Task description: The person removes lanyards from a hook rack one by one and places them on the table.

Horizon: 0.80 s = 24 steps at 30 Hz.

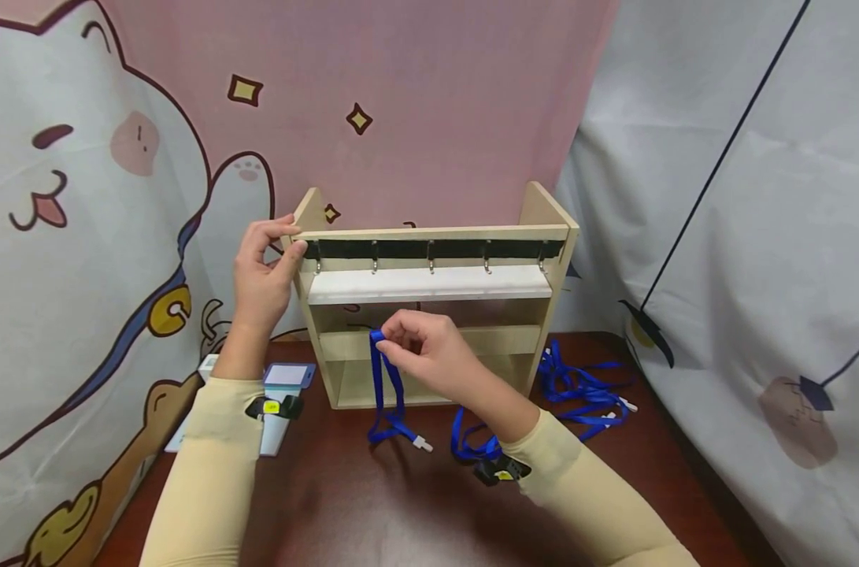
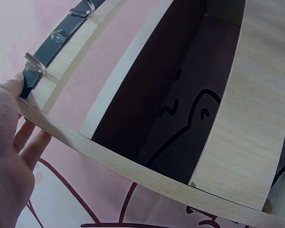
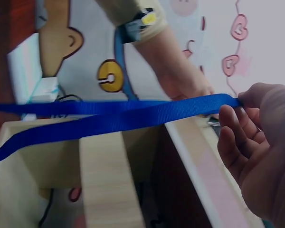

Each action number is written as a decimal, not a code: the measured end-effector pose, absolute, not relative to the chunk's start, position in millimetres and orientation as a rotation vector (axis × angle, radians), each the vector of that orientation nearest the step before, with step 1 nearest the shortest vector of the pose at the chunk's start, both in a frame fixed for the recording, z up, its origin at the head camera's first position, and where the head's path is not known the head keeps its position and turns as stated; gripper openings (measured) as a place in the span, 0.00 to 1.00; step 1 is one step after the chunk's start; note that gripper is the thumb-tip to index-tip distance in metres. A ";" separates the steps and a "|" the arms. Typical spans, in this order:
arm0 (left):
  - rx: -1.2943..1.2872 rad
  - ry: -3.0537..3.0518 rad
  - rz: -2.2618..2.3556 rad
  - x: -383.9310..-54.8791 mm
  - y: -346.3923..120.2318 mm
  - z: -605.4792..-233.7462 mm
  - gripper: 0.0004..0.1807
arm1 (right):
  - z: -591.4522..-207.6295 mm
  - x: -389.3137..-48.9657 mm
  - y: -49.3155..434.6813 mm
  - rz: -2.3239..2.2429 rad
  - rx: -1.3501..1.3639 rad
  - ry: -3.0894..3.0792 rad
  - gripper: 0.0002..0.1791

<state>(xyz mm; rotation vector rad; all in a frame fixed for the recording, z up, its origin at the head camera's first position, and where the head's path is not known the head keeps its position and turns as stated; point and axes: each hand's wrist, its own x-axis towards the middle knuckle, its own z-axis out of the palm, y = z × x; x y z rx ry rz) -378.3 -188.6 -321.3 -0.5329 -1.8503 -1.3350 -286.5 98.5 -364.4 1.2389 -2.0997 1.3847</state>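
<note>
My left hand (image 1: 262, 272) grips the upper left side of a light wooden rack (image 1: 429, 234), thumb at the front and fingers behind the side panel. Between thumb and fingertips, my right hand (image 1: 432, 350) pinches the top of a blue lanyard (image 1: 378, 386). Its loop hangs down in front of the rack, and a white clip (image 1: 422, 443) is at its lower end. Above the right hand, a dark strip (image 1: 401, 250) along the rack carries several metal hooks (image 1: 431, 256). In the right wrist view the strap (image 3: 133, 116) stretches left from the pinched fingertips.
More blue lanyards (image 1: 574, 390) lie in a tangle on the dark red table (image 1: 344, 512), right of the rack. Left of it lie card holders (image 1: 290, 375), partly covered by the left forearm. A white ledge (image 1: 429, 285) runs below the hooks. Printed cloth (image 1: 436, 102) hangs behind.
</note>
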 end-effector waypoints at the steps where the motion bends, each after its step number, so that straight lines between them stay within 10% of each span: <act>1: -0.533 -1.848 -1.335 -376.8 -187.6 -320.4 0.11 | -367.9 -286.1 99.2 1.375 1.245 -2.119 0.04; 24: -0.538 -1.843 -1.353 -380.7 -188.8 -321.7 0.11 | -450.6 -290.4 132.7 1.220 1.236 -2.452 0.03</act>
